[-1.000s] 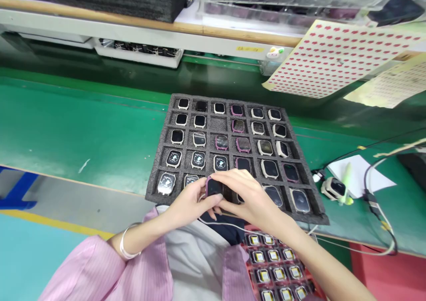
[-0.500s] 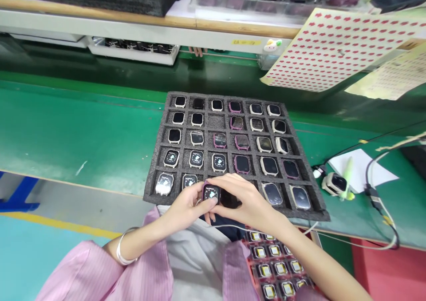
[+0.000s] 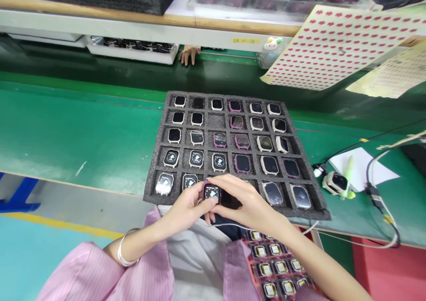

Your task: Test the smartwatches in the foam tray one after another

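A purple-cased smartwatch body (image 3: 211,192) with a lit screen sits between both my hands at the near edge of a dark foam tray (image 3: 151,176). My left hand (image 3: 187,203) pinches its left side. My right hand (image 3: 244,200) grips it from the right and covers the tray pocket beneath. The tray's pockets hold several watch bodies in white and purple cases; some screens are lit, others dark. One pocket in the second row is empty.
A red tray (image 3: 256,287) of small parts lies below my right arm. A white watch (image 3: 334,182) on a cable, paper and wires lie at right. Red-dot sticker sheets (image 3: 329,43) hang at back right. Another person's hand (image 3: 189,54) rests across the green belt.
The held watch's screen went from dark to lit. Another person's hand has come into view at the far side of the belt. My hands have barely moved.
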Available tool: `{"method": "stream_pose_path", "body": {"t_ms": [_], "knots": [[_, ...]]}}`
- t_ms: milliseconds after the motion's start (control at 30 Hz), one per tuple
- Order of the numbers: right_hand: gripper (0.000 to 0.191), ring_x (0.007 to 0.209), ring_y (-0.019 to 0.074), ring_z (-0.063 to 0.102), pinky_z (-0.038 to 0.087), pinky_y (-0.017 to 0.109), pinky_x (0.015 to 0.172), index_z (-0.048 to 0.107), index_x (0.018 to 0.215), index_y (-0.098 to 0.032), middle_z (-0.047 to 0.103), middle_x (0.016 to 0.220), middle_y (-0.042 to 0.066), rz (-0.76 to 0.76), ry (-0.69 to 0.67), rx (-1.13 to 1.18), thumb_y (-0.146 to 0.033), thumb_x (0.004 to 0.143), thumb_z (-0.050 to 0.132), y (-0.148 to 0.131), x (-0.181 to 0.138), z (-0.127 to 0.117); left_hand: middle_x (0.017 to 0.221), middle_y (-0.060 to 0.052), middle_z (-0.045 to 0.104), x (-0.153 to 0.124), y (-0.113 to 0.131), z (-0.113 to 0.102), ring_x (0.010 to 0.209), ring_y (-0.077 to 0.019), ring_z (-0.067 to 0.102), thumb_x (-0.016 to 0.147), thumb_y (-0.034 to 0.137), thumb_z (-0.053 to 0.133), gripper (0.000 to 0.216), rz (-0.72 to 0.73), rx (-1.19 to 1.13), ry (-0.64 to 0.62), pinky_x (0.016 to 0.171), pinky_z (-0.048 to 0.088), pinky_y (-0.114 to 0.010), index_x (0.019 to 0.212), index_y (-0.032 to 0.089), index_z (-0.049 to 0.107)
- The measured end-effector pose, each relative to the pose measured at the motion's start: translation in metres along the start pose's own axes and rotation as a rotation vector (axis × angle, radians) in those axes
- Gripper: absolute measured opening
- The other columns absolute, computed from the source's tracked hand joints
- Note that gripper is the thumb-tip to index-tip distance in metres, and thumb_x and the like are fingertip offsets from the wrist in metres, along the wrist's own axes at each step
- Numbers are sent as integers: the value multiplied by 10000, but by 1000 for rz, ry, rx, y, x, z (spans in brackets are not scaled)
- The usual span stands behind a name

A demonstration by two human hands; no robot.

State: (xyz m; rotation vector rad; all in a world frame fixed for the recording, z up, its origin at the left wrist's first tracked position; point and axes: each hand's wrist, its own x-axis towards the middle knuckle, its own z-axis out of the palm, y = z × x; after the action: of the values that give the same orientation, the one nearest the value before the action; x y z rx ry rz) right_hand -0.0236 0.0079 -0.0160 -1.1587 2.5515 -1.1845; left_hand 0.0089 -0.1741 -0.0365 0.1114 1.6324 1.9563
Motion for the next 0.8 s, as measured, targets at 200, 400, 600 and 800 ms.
{"method": "stream_pose_path", "body": {"t_ms": [200,400,600,800], "knots": [[409,1074,250,576,504,431,893,552,1185,-202,598,1164,118,-95,162,-9,-240,800,684,4,-1,-7,875,-23,558,-10,-1,4,741,-138,516,871,430,542,409,51,215,20,666,445,-272,1165,167,432],[394,1192,279,495,445,491,969,547,1190,-203,542,1266,138,7,99,-182,-232,815,664,14,-8,-10,910,-12,517,-16,-9,6,666,-100,449,875,424,540,405,30,66,82,611,401,-238,1194,204,421],[354,1318,309,363,370,528,1037,535,1220,-150,441,1394,176,38,-46,-420,-229,878,582,8,-25,-26,837,19,479,-20,0,11,580,-66,376,883,399,543,394,-25,68,72,504,339,-194,1207,219,413],[323,1270,356,425,418,526,984,614,1098,-139,468,1361,190,154,-189,-600,-265,807,677,13,-37,-52,827,25,452,4,0,31,641,-76,418,890,352,536,288,71,22,-44,563,394,-205,1106,194,429]]}}
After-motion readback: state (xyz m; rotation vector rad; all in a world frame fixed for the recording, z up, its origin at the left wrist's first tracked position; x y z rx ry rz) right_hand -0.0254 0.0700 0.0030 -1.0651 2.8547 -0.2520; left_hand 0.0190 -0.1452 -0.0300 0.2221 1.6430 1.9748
